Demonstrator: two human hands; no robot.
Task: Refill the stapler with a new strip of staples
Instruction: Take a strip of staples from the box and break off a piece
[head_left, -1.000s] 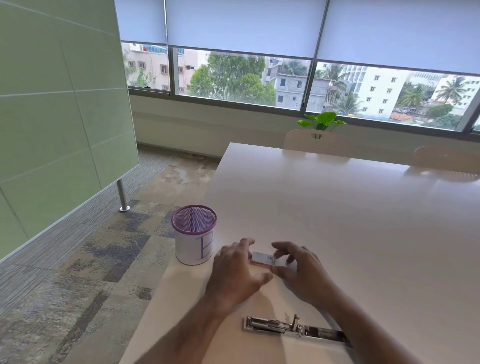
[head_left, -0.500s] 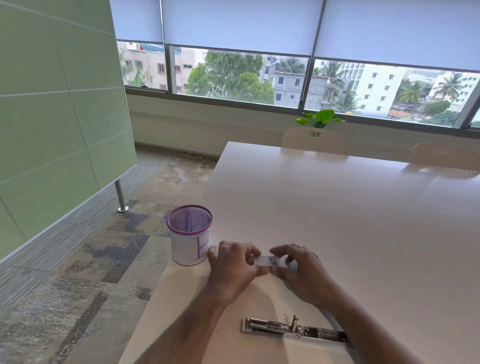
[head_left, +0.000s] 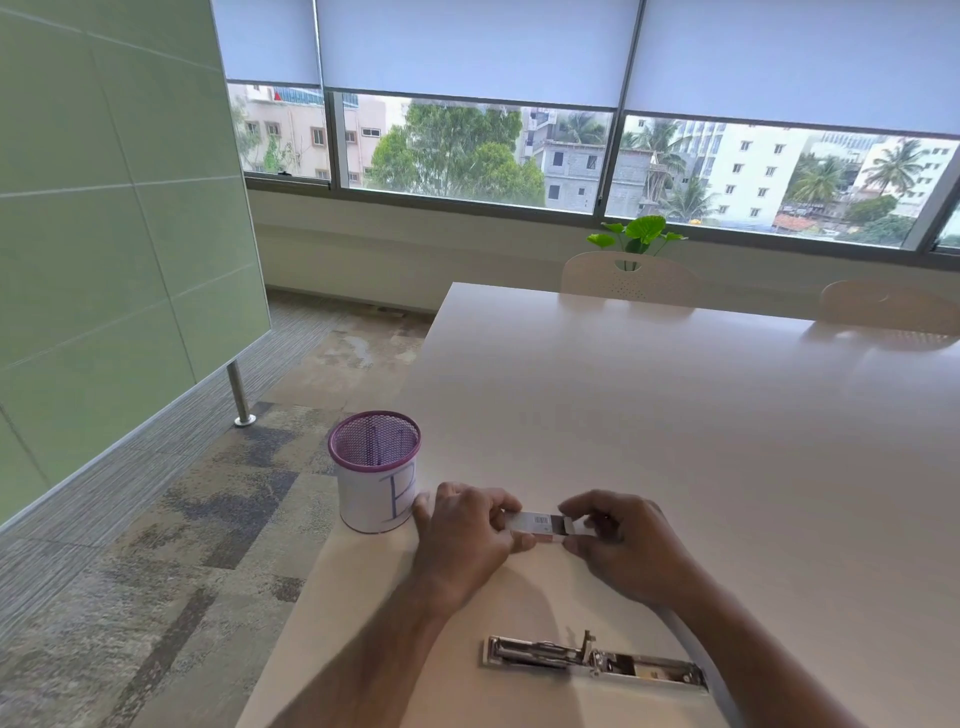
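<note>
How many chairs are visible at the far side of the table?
2. One chair stands at the table's far edge, in front of the green plant; the other chair is further right. Others may be outside the frame.

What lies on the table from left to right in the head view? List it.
Purple mesh cup → left hand → small staple box → right hand. The opened stapler lies nearer, overlapping these.
</note>
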